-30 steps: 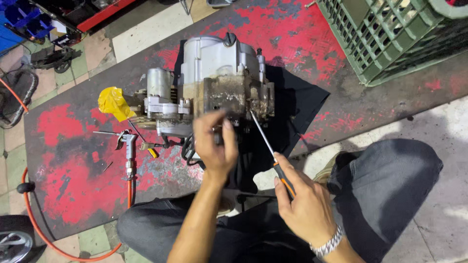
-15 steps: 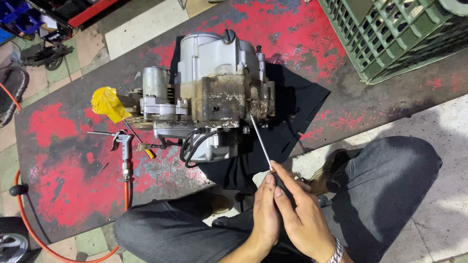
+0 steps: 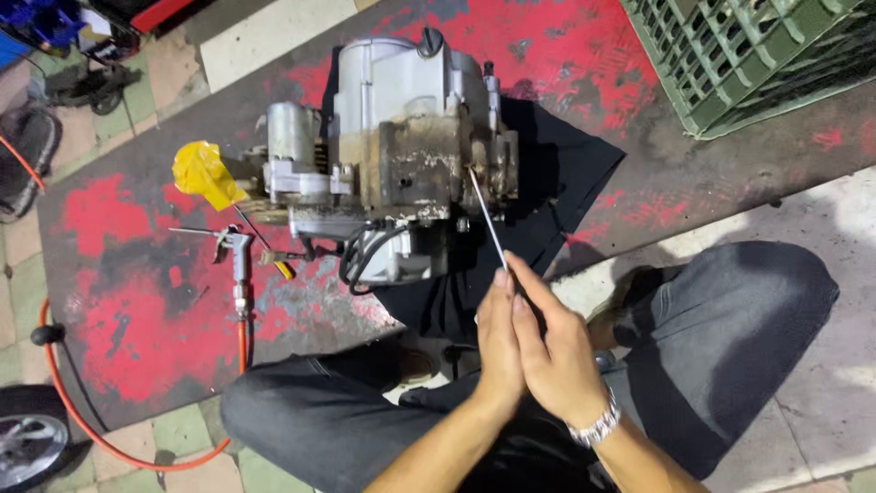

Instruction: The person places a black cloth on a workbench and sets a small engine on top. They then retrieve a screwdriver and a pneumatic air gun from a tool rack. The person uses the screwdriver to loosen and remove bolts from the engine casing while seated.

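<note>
Left hand (image 3: 500,342) and right hand (image 3: 558,361) press flat together around a screwdriver (image 3: 486,219), fingers straight, tip touching the engine (image 3: 401,155).

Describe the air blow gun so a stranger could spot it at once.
Start at the dirty engine block on the red-and-black floor mat. Look just left of it, below the yellow rag. There lies the air blow gun: the only metal tool with a thin nozzle and an orange hose trailing from it.

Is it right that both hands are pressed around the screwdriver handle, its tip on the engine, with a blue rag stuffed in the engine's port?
Not quite: the rag is yellow, not blue, as the head view shows. Both hands, left hand and right hand, do enclose the screwdriver, tip on the engine.
</note>
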